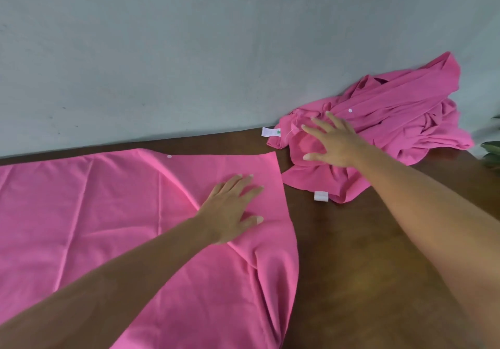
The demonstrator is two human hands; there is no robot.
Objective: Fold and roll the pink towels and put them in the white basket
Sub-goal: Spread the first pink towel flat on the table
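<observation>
A pink towel (113, 213) lies spread flat over the left half of the dark wooden table (351, 254). My left hand (232, 208) presses flat on it near its right edge, fingers straight. A crumpled heap of pink towels (392, 121) sits at the back right against the wall, with white labels showing. My right hand (332, 142) reaches over the near left part of the heap with its fingers spread, holding nothing. The white basket is not in view.
A pale grey wall (189, 50) runs along the table's far edge. Green plant leaves (491, 153) show at the right border, past the table's right edge. Bare wood lies between the spread towel and the heap.
</observation>
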